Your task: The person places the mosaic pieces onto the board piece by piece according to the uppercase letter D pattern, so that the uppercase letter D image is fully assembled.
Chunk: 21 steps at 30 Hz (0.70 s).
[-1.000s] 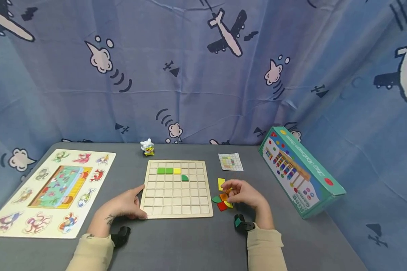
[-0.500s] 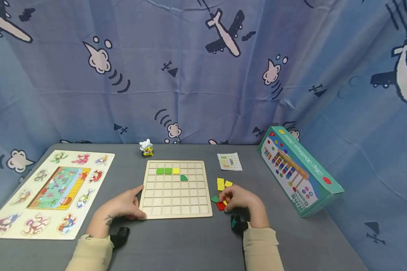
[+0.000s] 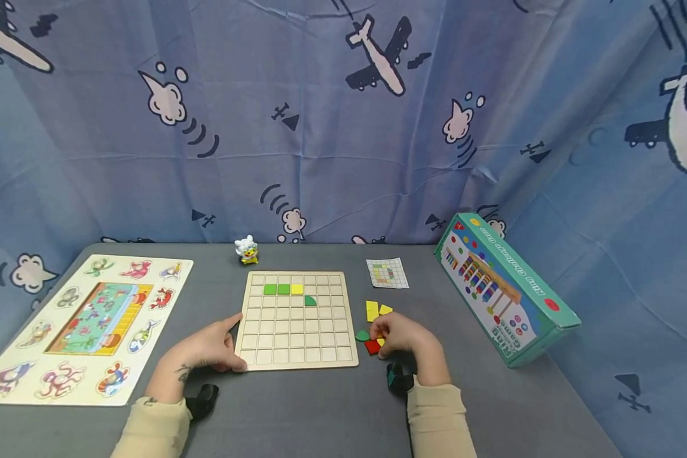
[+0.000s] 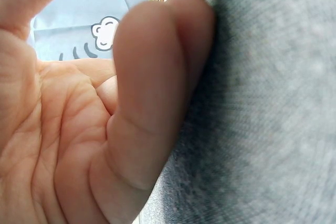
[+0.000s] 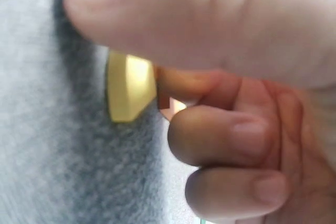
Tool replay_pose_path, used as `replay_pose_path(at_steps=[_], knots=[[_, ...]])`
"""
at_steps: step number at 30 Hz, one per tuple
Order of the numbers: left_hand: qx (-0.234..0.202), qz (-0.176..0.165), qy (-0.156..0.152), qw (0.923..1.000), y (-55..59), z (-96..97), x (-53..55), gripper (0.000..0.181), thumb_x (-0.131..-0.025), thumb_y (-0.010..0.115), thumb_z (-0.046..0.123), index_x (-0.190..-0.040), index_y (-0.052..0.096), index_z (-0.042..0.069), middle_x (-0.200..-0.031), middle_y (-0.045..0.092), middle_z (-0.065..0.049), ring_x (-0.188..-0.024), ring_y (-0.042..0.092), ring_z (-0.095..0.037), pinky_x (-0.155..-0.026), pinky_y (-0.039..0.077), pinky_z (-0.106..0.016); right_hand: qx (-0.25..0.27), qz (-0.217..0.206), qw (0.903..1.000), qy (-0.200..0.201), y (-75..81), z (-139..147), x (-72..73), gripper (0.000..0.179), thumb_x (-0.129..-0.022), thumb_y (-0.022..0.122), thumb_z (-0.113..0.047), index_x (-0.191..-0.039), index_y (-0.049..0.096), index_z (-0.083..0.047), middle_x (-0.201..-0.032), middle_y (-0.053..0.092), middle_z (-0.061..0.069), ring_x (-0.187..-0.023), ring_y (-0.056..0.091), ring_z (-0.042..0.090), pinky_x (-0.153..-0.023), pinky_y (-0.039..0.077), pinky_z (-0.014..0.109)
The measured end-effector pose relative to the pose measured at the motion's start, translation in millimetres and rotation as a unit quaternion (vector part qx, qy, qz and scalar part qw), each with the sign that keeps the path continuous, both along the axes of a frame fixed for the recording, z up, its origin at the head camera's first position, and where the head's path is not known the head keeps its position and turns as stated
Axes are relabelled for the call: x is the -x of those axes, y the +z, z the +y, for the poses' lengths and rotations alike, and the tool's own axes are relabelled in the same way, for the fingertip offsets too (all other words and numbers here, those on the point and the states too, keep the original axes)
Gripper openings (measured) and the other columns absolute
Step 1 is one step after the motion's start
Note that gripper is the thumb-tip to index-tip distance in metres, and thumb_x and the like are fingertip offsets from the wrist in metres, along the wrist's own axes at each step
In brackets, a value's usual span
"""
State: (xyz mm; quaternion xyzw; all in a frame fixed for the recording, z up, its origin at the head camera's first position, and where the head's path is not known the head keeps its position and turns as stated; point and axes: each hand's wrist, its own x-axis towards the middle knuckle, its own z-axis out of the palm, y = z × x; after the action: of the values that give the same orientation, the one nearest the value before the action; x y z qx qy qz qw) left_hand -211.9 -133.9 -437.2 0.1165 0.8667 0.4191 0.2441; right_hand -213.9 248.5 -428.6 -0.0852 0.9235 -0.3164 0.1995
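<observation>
My left hand (image 3: pixel 213 346) rests at the near left corner of a wooden grid board (image 3: pixel 289 323), thumb by the corner and a straight finger touching its left edge. Green squares (image 3: pixel 277 289), a yellow square (image 3: pixel 297 289) and a green quarter-round piece (image 3: pixel 310 301) lie on the board. My right hand (image 3: pixel 406 337) reaches down over loose pieces right of the board, its fingers curled. Around it show a green leaf-shaped piece (image 3: pixel 362 335), a red piece (image 3: pixel 373 346) and yellow pieces (image 3: pixel 372 311). In the right wrist view, a yellow piece (image 5: pixel 130 87) shows past the thumb; an orange-brown sliver is by the fingers, grip unclear.
A small pattern card (image 3: pixel 387 273) lies behind the pieces. At the back stands a white and yellow figurine (image 3: pixel 246 249). A sea-animal puzzle board (image 3: pixel 157 280) lies at left, and a green game box (image 3: pixel 506 292) at right. A patterned curtain (image 3: pixel 320 127) hangs behind the table.
My right hand has lowered and shifted slightly left onto the loose pieces, covering the orange ones. It has barely moved in the last half second. My left hand stays at the board.
</observation>
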Motion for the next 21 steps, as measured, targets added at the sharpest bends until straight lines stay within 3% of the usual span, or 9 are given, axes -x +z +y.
replay_pose_path(at_steps=[7,9,12,15,17,21], knots=[[0.0,-0.002,0.0,1.0,1.2,-0.2,-0.5,0.109,-0.061,0.083,0.013,-0.145,0.016,-0.006,-0.058,0.051,-0.003,-0.046,0.044,-0.012,-0.046,0.037,-0.027,0.005,0.003,0.9999,0.015,0.1,0.0,1.9,0.027,-0.06,0.076,0.007,-0.077,0.061,-0.008,-0.068,0.049,0.0,-0.066,0.045,0.014,-0.057,0.038,0.026],[0.001,-0.003,0.001,1.0,1.7,0.0,-0.7,0.109,-0.062,0.083,0.013,-0.145,0.016,-0.005,-0.058,0.051,-0.003,-0.046,0.043,-0.012,-0.046,0.036,-0.027,0.038,0.007,0.999,0.024,2.0,1.7,2.7,0.026,-0.061,0.074,0.007,-0.079,0.059,-0.005,-0.068,0.047,0.0,-0.063,0.044,0.014,-0.055,0.038,0.025],[0.002,-0.003,0.003,1.0,2.2,0.5,-0.8,0.109,-0.062,0.082,0.013,-0.146,0.016,-0.005,-0.058,0.051,-0.003,-0.046,0.043,-0.012,-0.046,0.036,-0.027,0.126,0.012,0.9916,0.029,4.8,3.4,3.6,0.026,-0.064,0.069,0.008,-0.084,0.055,0.0,-0.066,0.046,0.002,-0.057,0.042,0.013,-0.051,0.038,0.024],[-0.001,-0.004,0.004,1.0,2.2,0.7,-1.0,0.108,-0.062,0.082,0.012,-0.146,0.016,-0.005,-0.057,0.051,-0.003,-0.046,0.043,-0.012,-0.046,0.037,-0.027,0.232,0.012,0.9722,0.025,5.1,1.9,4.6,0.025,-0.07,0.065,0.008,-0.089,0.049,0.003,-0.066,0.047,0.002,-0.051,0.042,0.011,-0.05,0.041,0.023],[-0.006,-0.006,0.006,1.0,2.3,0.8,-0.8,0.108,-0.062,0.082,0.012,-0.146,0.015,-0.005,-0.057,0.051,-0.003,-0.046,0.043,-0.012,-0.046,0.037,-0.027,0.302,0.004,0.9532,0.018,4.9,-1.8,5.4,0.025,-0.073,0.063,0.01,-0.09,0.046,0.002,-0.067,0.049,0.002,-0.047,0.04,0.01,-0.048,0.039,0.024],[-0.014,-0.008,0.008,0.9998,1.5,0.6,-0.7,0.109,-0.062,0.082,0.011,-0.146,0.014,-0.005,-0.057,0.05,-0.002,-0.046,0.043,-0.012,-0.047,0.037,-0.027,0.392,0.007,0.92,-0.012,3.8,-14.6,6.9,0.028,-0.075,0.061,0.012,-0.089,0.045,-0.006,-0.071,0.053,-0.001,-0.042,0.037,0.008,-0.041,0.03,0.025]])
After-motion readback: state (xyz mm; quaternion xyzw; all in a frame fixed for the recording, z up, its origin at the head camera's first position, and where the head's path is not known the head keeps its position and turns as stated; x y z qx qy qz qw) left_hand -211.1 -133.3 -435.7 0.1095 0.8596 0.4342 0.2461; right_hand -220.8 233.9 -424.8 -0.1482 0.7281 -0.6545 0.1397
